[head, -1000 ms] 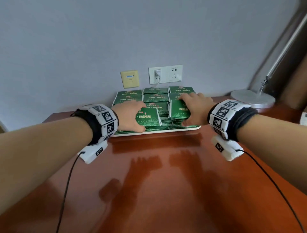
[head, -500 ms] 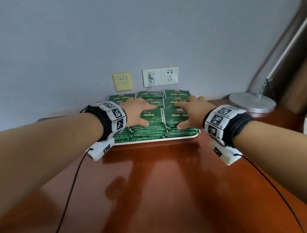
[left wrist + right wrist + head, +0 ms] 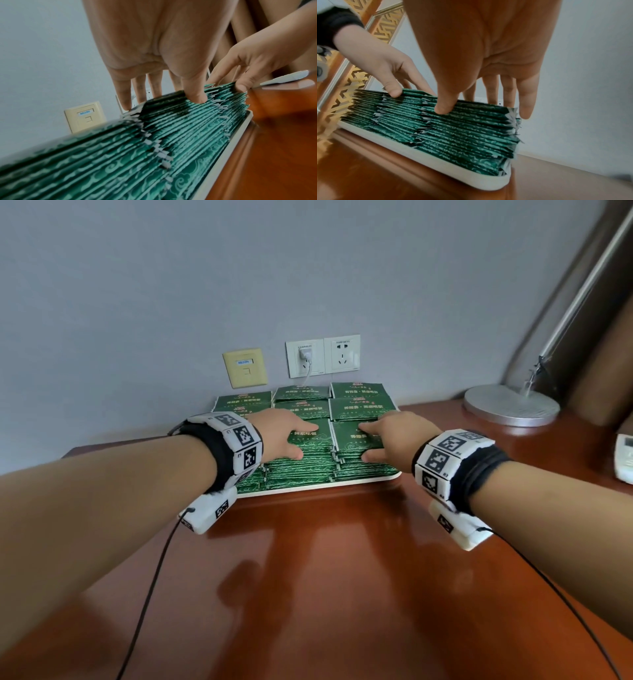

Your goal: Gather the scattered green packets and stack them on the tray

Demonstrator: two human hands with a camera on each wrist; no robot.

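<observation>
Desk (image 3: 325,559) – 1 tray (image 3: 318,487), 2 hands

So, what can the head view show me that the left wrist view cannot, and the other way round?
Only the head view shows the packets' printed top faces, the two white sockets, one with a plug in it, the round lamp base, and both wristbands.

Only the left wrist view shows the left thumb pressing the front edges of the stacked green packets, and the layers of the stack.

Both show the left hand, the right hand, the white tray, the yellow wall plate and the wooden table.
</observation>
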